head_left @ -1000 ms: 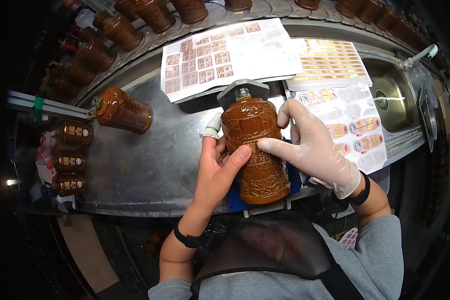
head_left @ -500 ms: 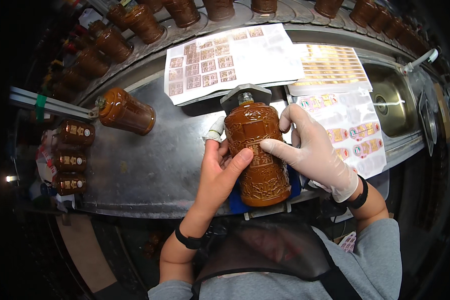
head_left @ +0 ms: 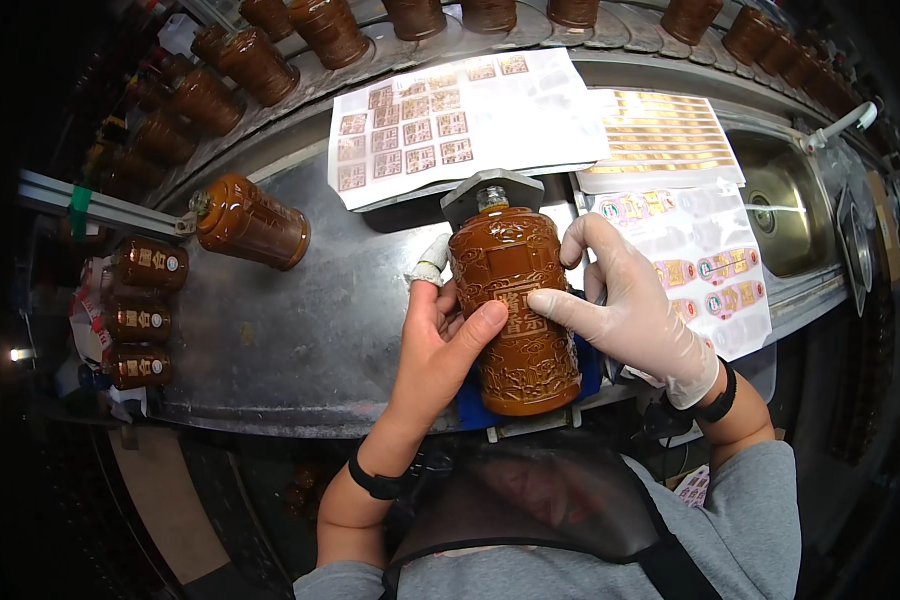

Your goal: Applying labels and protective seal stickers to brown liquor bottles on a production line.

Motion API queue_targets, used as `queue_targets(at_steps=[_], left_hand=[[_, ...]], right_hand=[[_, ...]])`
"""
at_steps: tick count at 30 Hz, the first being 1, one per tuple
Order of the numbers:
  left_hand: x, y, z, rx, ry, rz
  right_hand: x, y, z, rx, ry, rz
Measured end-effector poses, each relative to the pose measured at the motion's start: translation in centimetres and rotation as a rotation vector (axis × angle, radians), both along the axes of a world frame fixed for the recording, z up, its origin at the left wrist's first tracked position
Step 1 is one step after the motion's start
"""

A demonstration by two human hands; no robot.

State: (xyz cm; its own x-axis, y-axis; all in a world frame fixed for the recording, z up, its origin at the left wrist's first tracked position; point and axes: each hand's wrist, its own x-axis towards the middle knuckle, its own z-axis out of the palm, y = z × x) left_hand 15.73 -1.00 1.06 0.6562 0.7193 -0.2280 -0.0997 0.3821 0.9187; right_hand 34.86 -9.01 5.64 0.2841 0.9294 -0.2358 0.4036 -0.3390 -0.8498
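A brown embossed bottle (head_left: 528, 372) lies on its back in a stand, its neck toward the far side against a grey angular metal plate (head_left: 458, 200). A small square gold-lettered label (head_left: 516, 318) is on its front. My left hand (head_left: 438, 340) holds the bottle's left side, thumb on the label's left edge; a white covering wraps one fingertip. In a thin white glove, my right hand (head_left: 630, 310) has its thumb on the label's right part and its bent index finger at the bottle's right shoulder. Blue padding (head_left: 590, 372) shows under the bottle.
Label sheets (head_left: 530, 120) lie behind the stand, with gold strips (head_left: 660, 140) and pink labels (head_left: 735, 265) to the right. Another brown bottle (head_left: 255, 222) lies at left, near several small jars (head_left: 140, 320). Bottles (head_left: 335, 30) stand on a curved conveyor (head_left: 610, 38). A sink (head_left: 780, 215) is at right.
My right thumb has shifted slightly right across the label, uncovering more of its lettering. My left hand stays nearly still. The bottles on the conveyor's left stretch have moved rightward.
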Motion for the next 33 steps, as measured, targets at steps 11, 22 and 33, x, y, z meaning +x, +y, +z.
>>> queue_targets(at_steps=[11,22,33], left_hand=[[0.01,0.14,-0.05,0.003,-0.001,0.002],[0.13,0.03,-0.09,0.002,-0.015,0.015],[0.03,0.15,-0.80,-0.022,-0.058,0.036]], right_hand=[[0.22,0.11,-0.08,0.007,0.012,-0.008],[0.24,-0.05,-0.31,0.001,0.055,-0.015],[0.82,-0.27,-0.49,0.008,0.150,-0.038]])
